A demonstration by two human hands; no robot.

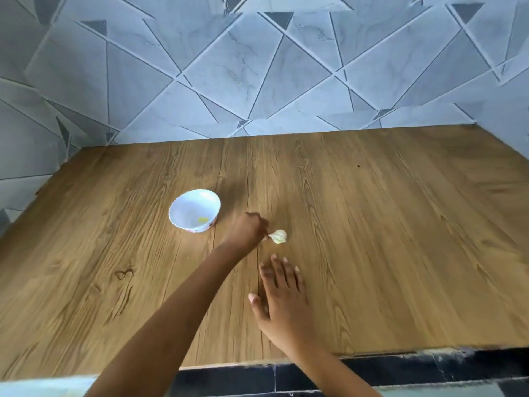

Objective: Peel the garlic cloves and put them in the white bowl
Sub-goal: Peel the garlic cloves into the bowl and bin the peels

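Observation:
A small garlic bulb (pixel 278 236) with papery skin lies on the wooden table (pixel 386 239). My left hand (pixel 248 230) reaches across and pinches the bulb's thin stem end with curled fingers. My right hand (pixel 282 293) lies flat on the table below the garlic, fingers straight and spread, holding nothing. The white bowl (pixel 194 211) stands just left of my left hand; a small yellowish piece lies on its bottom.
A tiled wall with a grey triangle pattern (pixel 257 67) closes the table at the back and on the left. The table's front edge (pixel 400 351) runs along the bottom, with a dark floor below it.

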